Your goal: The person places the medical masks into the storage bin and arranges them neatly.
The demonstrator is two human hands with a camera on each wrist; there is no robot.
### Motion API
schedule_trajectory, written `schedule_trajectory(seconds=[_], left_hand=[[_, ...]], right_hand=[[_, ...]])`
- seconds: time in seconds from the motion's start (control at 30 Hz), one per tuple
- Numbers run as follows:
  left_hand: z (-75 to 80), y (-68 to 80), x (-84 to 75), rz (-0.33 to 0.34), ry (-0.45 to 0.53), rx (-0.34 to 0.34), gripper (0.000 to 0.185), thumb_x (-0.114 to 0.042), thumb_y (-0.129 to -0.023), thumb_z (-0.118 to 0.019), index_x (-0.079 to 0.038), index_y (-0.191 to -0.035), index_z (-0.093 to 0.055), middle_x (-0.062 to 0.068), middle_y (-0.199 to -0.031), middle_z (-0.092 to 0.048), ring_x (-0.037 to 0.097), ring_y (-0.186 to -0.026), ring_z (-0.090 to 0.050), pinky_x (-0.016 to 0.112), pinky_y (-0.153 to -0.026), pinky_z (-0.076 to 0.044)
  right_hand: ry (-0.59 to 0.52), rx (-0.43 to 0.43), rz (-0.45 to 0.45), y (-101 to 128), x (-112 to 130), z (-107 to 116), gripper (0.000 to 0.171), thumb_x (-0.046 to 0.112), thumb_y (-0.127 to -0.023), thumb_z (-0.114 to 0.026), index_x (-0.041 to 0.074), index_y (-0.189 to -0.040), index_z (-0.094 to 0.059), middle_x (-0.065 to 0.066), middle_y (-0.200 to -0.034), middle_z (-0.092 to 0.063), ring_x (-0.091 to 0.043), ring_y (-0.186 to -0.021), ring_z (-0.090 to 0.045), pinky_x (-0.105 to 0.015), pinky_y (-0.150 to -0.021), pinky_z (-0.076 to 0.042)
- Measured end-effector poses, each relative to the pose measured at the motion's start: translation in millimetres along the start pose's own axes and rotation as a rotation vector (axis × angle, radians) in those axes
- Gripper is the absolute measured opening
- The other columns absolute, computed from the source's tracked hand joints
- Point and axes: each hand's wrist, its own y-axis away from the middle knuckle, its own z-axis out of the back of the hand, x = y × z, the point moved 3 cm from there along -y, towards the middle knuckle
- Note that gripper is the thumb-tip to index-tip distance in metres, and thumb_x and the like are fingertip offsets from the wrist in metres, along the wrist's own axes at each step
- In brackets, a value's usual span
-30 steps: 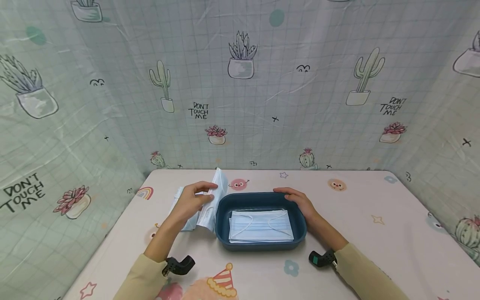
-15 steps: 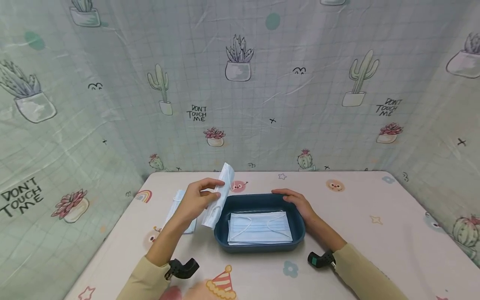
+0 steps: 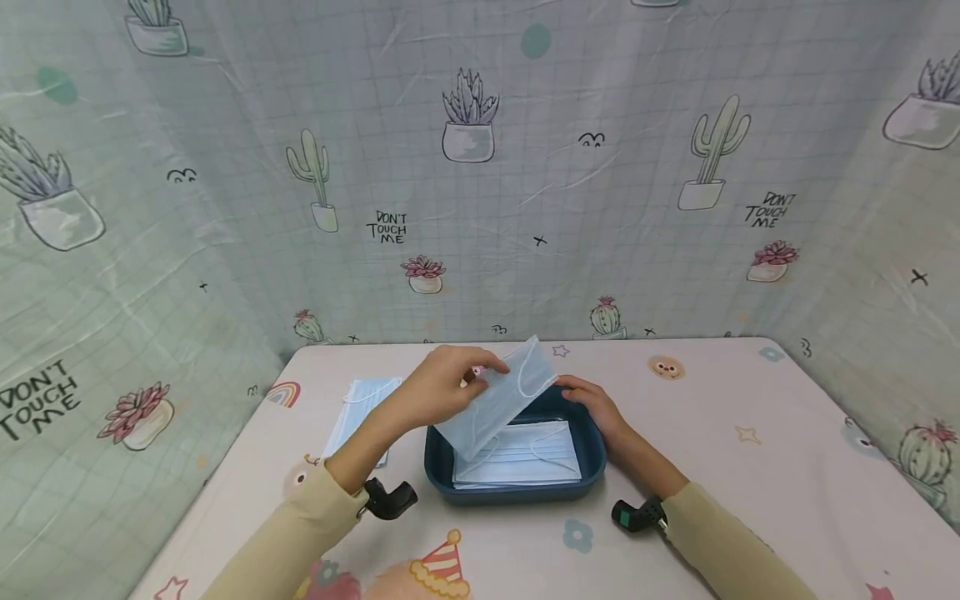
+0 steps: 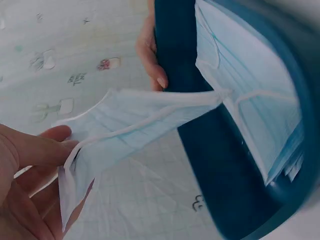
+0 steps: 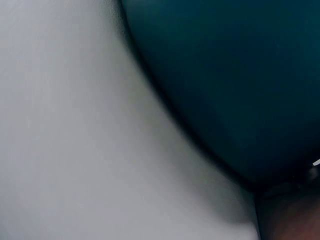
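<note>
Head view: the left hand (image 3: pixel 442 387) pinches a blue face mask (image 3: pixel 498 400), tilted over the dark blue tray (image 3: pixel 438 475), which holds a stack of masks (image 3: pixel 525 458). The right hand (image 3: pixel 592 402) rests with relaxed fingers on the tray's far right rim. More masks (image 3: pixel 360 408) lie on the table (image 3: pixel 750 483) left of the tray.

Left wrist view: fingers (image 4: pixel 35 150) grip the mask's edge.

Right wrist view: only the tray wall (image 5: pixel 240 75), blurred

Cactus-print curtain (image 3: pixel 480 208) on three sides; table (image 3: pixel 750 467) under pale cartoon-print cloth.
</note>
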Motion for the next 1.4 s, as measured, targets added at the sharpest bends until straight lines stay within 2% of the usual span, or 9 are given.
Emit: schedule_trajectory(seconds=[0.13,0.27,0.37,0.57,0.67,0.8,0.9,1.1,1.4], left_hand=[[-3.1,-13.6,-8.3,-0.115,-0.114,0.072,0.036,0.004,-0.093,-0.064,-0.019,-0.117,-0.078,-0.003,-0.122,-0.076,0.013,-0.087,-0.065,0.026,-0.076,-0.055],[-10.9,-29.8,-7.0,-0.152,-0.088,0.182,0.036,0.006,-0.093,-0.061,-0.019,-0.113,-0.079,-0.003,-0.118,-0.077,0.014,-0.078,-0.061,0.022,-0.067,-0.048],[-18.7,-41.8,-2.4,-0.146,-0.014,0.287,0.035,0.007,-0.093,-0.061,-0.017,-0.112,-0.079,-0.001,-0.117,-0.077,0.013,-0.089,-0.066,0.021,-0.074,-0.054],[-41.0,-60.5,10.4,-0.128,0.118,0.517,0.032,0.009,-0.09,-0.067,-0.012,-0.111,-0.079,0.001,-0.117,-0.075,0.013,-0.106,-0.065,0.029,-0.098,-0.056],[-52.8,-66.9,16.5,-0.092,0.157,0.59,0.032,0.009,-0.089,-0.069,-0.013,-0.11,-0.079,0.0,-0.116,-0.075,0.01,-0.101,-0.063,0.026,-0.096,-0.053],[-68.0,-71.5,25.5,-0.039,0.199,0.677,0.033,0.011,-0.088,-0.069,-0.01,-0.112,-0.078,0.002,-0.113,-0.075,0.009,-0.096,-0.061,0.02,-0.088,-0.049],[-76.4,-72.1,32.1,-0.015,0.212,0.715,0.033,0.013,-0.087,-0.069,-0.006,-0.113,-0.077,0.005,-0.111,-0.073,0.011,-0.093,-0.059,0.018,-0.084,-0.049],[-85.9,-69.8,42.5,0.017,0.2,0.726,0.034,0.014,-0.086,-0.07,-0.006,-0.112,-0.077,0.005,-0.112,-0.073,0.014,-0.097,-0.06,0.018,-0.087,-0.049],[-79.0,-68.0,41.2,0.005,0.134,0.686,0.037,0.012,-0.087,-0.069,-0.008,-0.116,-0.076,0.007,-0.116,-0.076,0.014,-0.101,-0.066,0.027,-0.099,-0.054]], right_hand=[[-0.01,-0.024,-0.03,0.4,-0.1,0.7,0.049,0.011,-0.101,-0.044,-0.006,-0.147,-0.051,-0.006,-0.143,-0.062,-0.009,-0.13,-0.054,-0.023,-0.112,-0.041],[-0.022,-0.039,-0.024,1.1,1.1,1.8,0.048,0.011,-0.104,-0.04,-0.009,-0.147,-0.049,0.003,-0.137,-0.065,0.001,-0.123,-0.052,-0.035,-0.121,-0.033],[-0.028,-0.044,-0.033,1.5,1.6,1.8,0.047,0.015,-0.107,-0.039,-0.008,-0.146,-0.051,0.003,-0.135,-0.066,0.001,-0.121,-0.054,-0.038,-0.12,-0.035],[-0.006,0.025,0.035,-1.5,2.7,-0.9,0.045,0.011,-0.105,-0.039,-0.002,-0.145,-0.055,-0.021,-0.152,-0.055,-0.011,-0.134,-0.055,-0.017,-0.103,-0.046],[-0.017,0.029,0.053,-3.0,2.7,-1.3,0.045,0.007,-0.102,-0.04,-0.004,-0.144,-0.056,-0.025,-0.153,-0.052,-0.026,-0.141,-0.051,-0.012,-0.102,-0.043],[-0.003,0.034,0.052,-3.5,2.4,-1.4,0.047,0.007,-0.101,-0.04,-0.003,-0.145,-0.055,-0.024,-0.153,-0.051,-0.02,-0.139,-0.053,-0.012,-0.103,-0.042],[0.002,0.041,0.058,-3.7,2.6,-1.3,0.047,0.007,-0.101,-0.04,-0.003,-0.145,-0.055,-0.024,-0.153,-0.052,-0.008,-0.133,-0.055,-0.013,-0.105,-0.042],[-0.011,0.051,0.055,-3.8,2.3,-2.0,0.047,0.008,-0.101,-0.041,-0.002,-0.144,-0.056,-0.021,-0.153,-0.053,-0.021,-0.142,-0.05,-0.019,-0.109,-0.042],[-0.031,0.062,0.07,-3.9,1.5,-1.4,0.046,0.007,-0.101,-0.041,-0.004,-0.144,-0.055,-0.024,-0.154,-0.05,0.006,-0.129,-0.052,-0.014,-0.108,-0.037]])
